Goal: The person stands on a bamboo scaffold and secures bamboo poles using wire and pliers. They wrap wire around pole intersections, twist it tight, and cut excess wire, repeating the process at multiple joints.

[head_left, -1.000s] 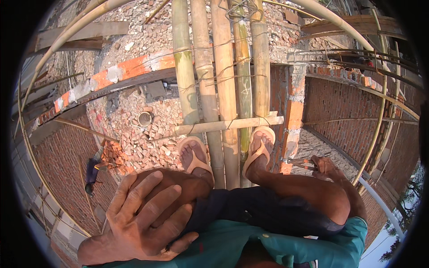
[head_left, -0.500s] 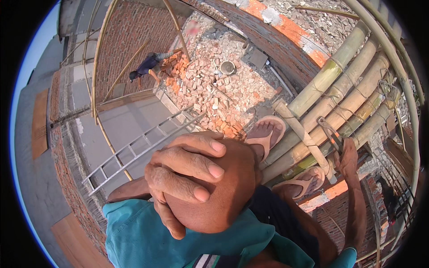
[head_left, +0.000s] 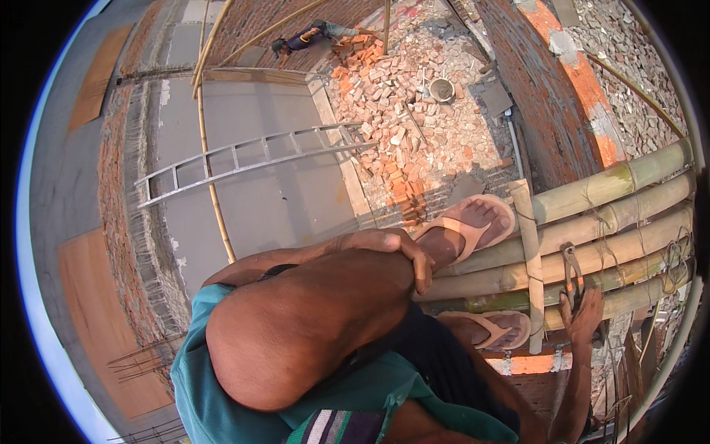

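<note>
Down from the knee goes the left hand [head_left: 396,246], which now wraps the left shin [head_left: 347,285] just above the ankle, its fingers curled around the leg. Everything else here is placed by the bamboo crosspiece [head_left: 527,259]. Just right of it, over the bamboo poles [head_left: 637,234], is the pair of pincers [head_left: 570,260], gripped by its handles in the right hand [head_left: 584,314], whose fingers are closed around them. The tool is slim and dark grey, dull and worn, with a rounded head pointing away from the person and a patch of orange on the handles; whether its head touches a pole, I cannot tell. Farther right of the crosspiece, thin wire [head_left: 674,257] loops over the poles. Left of it stand both sandalled feet, the left sandal [head_left: 470,238] by its far end and the right sandal [head_left: 491,331] by its near end.
</note>
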`<action>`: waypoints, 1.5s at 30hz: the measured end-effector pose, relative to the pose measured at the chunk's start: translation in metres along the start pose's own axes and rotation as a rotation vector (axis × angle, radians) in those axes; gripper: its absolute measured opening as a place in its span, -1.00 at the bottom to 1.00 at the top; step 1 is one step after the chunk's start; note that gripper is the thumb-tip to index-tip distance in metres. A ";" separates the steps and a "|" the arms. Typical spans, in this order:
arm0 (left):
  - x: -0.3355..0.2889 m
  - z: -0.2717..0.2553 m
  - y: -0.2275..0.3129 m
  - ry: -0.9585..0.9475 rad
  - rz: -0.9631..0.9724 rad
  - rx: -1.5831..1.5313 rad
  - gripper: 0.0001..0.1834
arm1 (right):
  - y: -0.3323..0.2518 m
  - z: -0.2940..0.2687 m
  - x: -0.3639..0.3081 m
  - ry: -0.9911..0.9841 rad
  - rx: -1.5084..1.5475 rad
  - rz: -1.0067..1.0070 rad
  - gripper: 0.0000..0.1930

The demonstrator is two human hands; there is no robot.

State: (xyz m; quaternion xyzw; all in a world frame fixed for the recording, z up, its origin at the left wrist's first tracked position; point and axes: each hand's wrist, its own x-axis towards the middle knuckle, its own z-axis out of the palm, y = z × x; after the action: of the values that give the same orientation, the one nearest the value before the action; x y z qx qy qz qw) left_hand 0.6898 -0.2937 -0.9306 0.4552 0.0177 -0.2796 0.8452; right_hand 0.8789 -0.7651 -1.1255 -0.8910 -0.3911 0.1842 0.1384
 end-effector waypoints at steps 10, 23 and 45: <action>-0.004 -0.005 -0.012 -0.074 -0.151 0.008 -0.19 | 0.013 0.017 -0.010 0.053 -0.041 -0.015 -0.37; 0.031 -0.037 -0.037 -0.292 -0.451 0.013 -0.27 | 0.006 0.006 -0.005 0.022 0.010 -0.001 -0.50; 0.096 -0.038 -0.079 -0.372 -0.709 0.348 -0.40 | -0.018 -0.021 0.010 -0.090 0.036 0.070 -0.53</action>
State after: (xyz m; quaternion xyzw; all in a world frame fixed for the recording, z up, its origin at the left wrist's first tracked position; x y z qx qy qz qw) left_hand 0.7406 -0.3420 -1.0399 0.4986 -0.0268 -0.6287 0.5962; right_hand 0.8821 -0.7479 -1.1019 -0.8923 -0.3624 0.2356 0.1300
